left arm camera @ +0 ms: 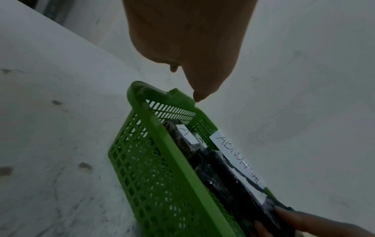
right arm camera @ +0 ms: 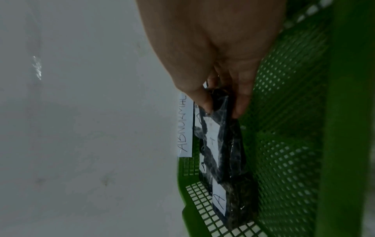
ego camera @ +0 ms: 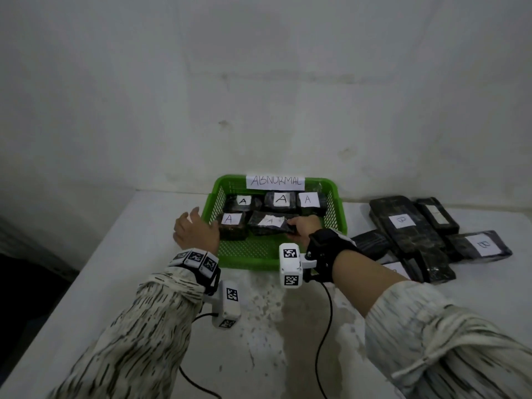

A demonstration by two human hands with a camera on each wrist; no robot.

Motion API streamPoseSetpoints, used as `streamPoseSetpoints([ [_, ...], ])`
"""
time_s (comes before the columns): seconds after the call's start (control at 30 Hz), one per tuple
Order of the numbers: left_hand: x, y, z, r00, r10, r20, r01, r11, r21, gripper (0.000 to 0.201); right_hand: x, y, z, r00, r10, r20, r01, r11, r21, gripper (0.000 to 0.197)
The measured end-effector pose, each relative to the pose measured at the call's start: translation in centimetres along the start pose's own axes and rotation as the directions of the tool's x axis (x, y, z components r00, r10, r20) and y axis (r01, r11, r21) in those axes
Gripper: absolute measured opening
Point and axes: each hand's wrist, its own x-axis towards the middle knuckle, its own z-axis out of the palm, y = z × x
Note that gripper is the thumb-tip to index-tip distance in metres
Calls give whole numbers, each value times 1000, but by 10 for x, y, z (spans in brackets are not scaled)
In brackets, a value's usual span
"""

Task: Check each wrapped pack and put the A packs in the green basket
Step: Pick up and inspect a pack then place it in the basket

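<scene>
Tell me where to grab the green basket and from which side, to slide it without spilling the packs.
Grip the green basket by its flat rim on the near left corner, beside the left hand, coming from the left. That rim is bare; the packs and right hand crowd the middle and right.

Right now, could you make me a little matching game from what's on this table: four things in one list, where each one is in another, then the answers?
Things:
1. right hand
2. left hand
3. ABNORMAL sign
4. B packs

Places:
a. on the table, right of the green basket
b. at the basket's left wall, holding nothing
c. on the basket's far rim
d. inside the basket, gripping an A pack

Pairs: 1-d, 2-b, 3-c, 4-a
</scene>
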Motion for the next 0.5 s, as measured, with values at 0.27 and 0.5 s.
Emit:
streamPoseSetpoints([
  [0.27, 11, -9, 19, 972, -35, 234, 15, 996, 88, 58, 33, 2, 28, 997, -64, 37, 69, 982, -177, 40],
  [0.5, 4, -6, 32, 987, -52, 149, 24, 982, 188, 61, 49, 13, 24, 993, -111, 37, 107, 737, -668, 35],
])
